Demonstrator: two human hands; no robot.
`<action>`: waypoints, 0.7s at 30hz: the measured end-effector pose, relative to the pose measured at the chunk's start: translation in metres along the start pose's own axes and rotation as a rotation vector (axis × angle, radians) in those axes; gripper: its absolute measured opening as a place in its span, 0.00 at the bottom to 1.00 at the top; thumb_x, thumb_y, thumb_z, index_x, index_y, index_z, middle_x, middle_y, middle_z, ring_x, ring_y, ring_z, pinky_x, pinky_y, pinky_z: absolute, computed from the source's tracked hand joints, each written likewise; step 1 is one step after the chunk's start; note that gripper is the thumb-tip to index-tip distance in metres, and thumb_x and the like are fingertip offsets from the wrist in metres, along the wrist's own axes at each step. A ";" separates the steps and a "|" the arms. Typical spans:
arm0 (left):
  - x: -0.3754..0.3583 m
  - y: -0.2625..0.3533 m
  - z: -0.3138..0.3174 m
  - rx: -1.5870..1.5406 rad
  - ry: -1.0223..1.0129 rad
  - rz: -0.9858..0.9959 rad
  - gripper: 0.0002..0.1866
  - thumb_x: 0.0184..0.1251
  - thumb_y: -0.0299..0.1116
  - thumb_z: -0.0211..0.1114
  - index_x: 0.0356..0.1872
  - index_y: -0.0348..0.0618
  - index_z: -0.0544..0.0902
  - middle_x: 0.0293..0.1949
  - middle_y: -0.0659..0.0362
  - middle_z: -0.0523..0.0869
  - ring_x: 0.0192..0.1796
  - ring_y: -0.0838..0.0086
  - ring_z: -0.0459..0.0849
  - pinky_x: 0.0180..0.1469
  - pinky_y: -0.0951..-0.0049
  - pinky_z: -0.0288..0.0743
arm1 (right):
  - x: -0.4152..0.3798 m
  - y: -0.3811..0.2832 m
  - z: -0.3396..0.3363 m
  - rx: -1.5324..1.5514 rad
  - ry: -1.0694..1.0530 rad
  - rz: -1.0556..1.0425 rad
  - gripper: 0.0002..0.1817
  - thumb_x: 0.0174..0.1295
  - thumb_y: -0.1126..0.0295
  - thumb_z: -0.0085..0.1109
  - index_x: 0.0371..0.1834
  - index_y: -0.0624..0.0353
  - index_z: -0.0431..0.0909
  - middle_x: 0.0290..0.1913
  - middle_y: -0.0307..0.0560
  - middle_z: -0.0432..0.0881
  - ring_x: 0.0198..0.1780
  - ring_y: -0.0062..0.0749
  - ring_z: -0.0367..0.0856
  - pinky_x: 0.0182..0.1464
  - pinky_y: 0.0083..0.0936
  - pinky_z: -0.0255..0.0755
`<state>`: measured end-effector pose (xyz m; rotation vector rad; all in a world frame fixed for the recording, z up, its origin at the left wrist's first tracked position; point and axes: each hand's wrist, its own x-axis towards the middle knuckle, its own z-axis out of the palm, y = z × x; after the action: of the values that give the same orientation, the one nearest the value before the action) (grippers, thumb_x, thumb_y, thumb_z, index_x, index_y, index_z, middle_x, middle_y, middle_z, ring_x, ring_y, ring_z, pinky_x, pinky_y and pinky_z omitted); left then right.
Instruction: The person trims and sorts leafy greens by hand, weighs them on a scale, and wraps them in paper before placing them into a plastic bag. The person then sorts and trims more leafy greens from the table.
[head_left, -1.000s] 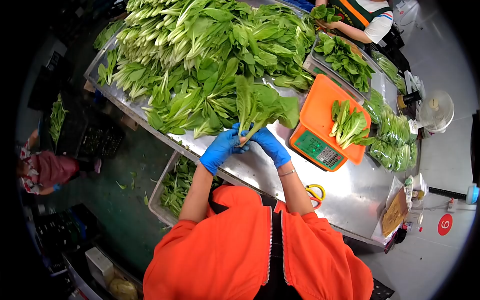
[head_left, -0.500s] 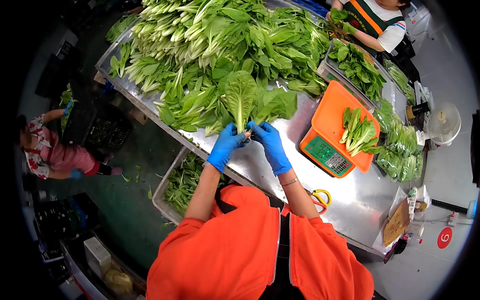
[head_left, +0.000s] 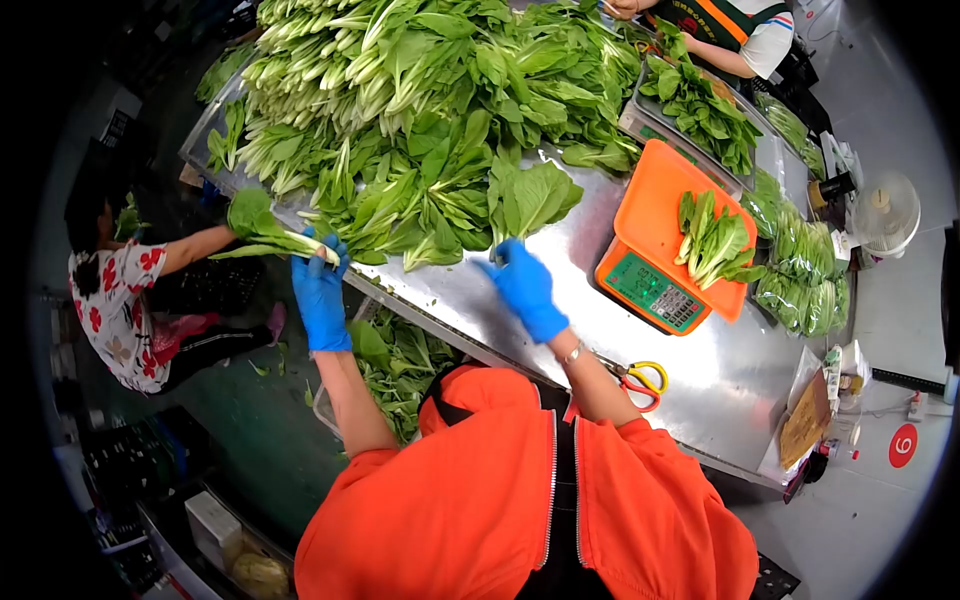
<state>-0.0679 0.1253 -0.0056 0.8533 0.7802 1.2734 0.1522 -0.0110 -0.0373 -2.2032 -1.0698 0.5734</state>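
Steel table [head_left: 560, 290] under heaped greens [head_left: 420, 90]; both hands' fingers pinching leafy stalks.

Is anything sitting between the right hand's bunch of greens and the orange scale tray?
Nothing visible does. The right hand holds a bunch of greens by the stems, and between it and the orange scale tray lies only a bare stretch of the steel table. The tray already carries some greens.

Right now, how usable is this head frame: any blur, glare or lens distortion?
Head view: strong fisheye, black vignette in the corners; right hand motion-blurred, left hand sharper; mild sheen on the steel table; greens pile evenly lit and crisp.
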 end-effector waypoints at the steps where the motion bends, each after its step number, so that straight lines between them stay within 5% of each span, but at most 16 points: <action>1: -0.004 -0.004 -0.003 -0.053 -0.022 -0.094 0.15 0.58 0.26 0.54 0.47 0.43 0.68 0.40 0.56 0.77 0.41 0.71 0.76 0.43 0.71 0.71 | 0.012 0.014 -0.006 0.014 0.027 0.082 0.30 0.42 0.42 0.59 0.32 0.60 0.69 0.26 0.50 0.77 0.26 0.44 0.76 0.29 0.35 0.69; 3: -0.007 -0.024 -0.007 -0.109 -0.046 -0.191 0.14 0.57 0.25 0.54 0.46 0.44 0.69 0.39 0.57 0.77 0.40 0.70 0.76 0.43 0.70 0.71 | 0.019 0.028 -0.003 -0.220 0.068 0.067 0.28 0.42 0.46 0.62 0.31 0.60 0.69 0.23 0.49 0.76 0.27 0.44 0.76 0.29 0.34 0.69; 7: -0.020 -0.080 0.019 -0.399 -0.221 -0.529 0.07 0.55 0.23 0.54 0.36 0.45 0.72 0.29 0.61 0.73 0.29 0.76 0.71 0.32 0.75 0.66 | 0.022 0.050 0.021 -0.136 0.076 0.031 0.24 0.42 0.49 0.62 0.30 0.60 0.70 0.23 0.50 0.77 0.28 0.43 0.77 0.29 0.33 0.69; 9: -0.023 -0.087 0.035 -0.314 -0.135 -0.545 0.06 0.57 0.25 0.55 0.35 0.47 0.72 0.22 0.65 0.69 0.24 0.80 0.66 0.27 0.79 0.60 | 0.026 0.060 0.022 0.021 0.033 0.176 0.22 0.45 0.52 0.61 0.28 0.62 0.70 0.23 0.49 0.77 0.24 0.35 0.77 0.29 0.28 0.69; 12: -0.024 -0.098 0.042 -0.386 -0.260 -0.674 0.04 0.59 0.30 0.56 0.35 0.48 0.72 0.16 0.69 0.59 0.18 0.83 0.57 0.23 0.82 0.52 | 0.020 0.068 0.002 0.652 -0.093 0.280 0.11 0.52 0.63 0.58 0.29 0.59 0.70 0.24 0.42 0.77 0.26 0.24 0.78 0.28 0.19 0.70; 13: -0.026 -0.100 0.047 -0.389 -0.265 -0.676 0.04 0.59 0.30 0.56 0.35 0.48 0.72 0.16 0.69 0.59 0.18 0.83 0.57 0.23 0.82 0.52 | 0.015 0.064 -0.009 0.947 -0.124 0.321 0.08 0.53 0.66 0.56 0.29 0.58 0.70 0.24 0.39 0.76 0.26 0.22 0.77 0.28 0.16 0.70; 17: -0.036 -0.126 0.049 -0.304 -0.286 -0.710 0.07 0.60 0.32 0.57 0.37 0.45 0.73 0.20 0.67 0.69 0.23 0.81 0.67 0.27 0.81 0.62 | 0.010 0.072 -0.012 1.078 -0.092 0.354 0.09 0.54 0.66 0.57 0.31 0.57 0.69 0.29 0.41 0.76 0.29 0.24 0.78 0.31 0.17 0.70; 21: -0.055 -0.130 0.076 -0.116 -0.287 -0.742 0.13 0.63 0.33 0.52 0.46 0.39 0.71 0.39 0.58 0.78 0.40 0.72 0.76 0.43 0.73 0.71 | 0.007 0.059 -0.010 1.215 -0.040 0.330 0.09 0.54 0.69 0.57 0.33 0.59 0.69 0.30 0.43 0.76 0.30 0.25 0.78 0.32 0.17 0.71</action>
<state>0.0522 0.0514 -0.0818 0.5503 0.6879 0.5176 0.1945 -0.0374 -0.0716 -1.2492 -0.1821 1.0507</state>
